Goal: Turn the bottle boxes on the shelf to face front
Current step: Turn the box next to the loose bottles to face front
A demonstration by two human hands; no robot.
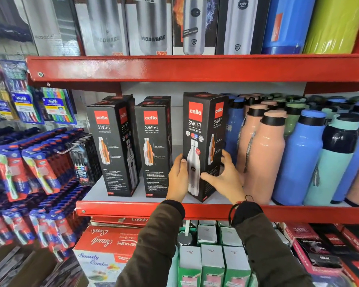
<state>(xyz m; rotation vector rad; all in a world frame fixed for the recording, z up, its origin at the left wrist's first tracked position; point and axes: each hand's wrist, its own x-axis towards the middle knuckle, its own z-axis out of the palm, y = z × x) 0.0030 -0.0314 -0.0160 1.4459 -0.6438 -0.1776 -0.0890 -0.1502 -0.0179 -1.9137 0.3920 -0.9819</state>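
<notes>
Hands (pixel 177 177) around box (pixel 203 141) beside bottles (pixel 259 154)

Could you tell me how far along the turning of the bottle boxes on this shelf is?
Done: nothing clearly yet. In hand: the right box is gripped low down by the left hand and right hand, its steel-bottle face nearly forward but still angled, one corner towards the camera. Left: the left box and middle box show their cutaway-bottle, small-print faces, so both seemingly still need turning.
</notes>
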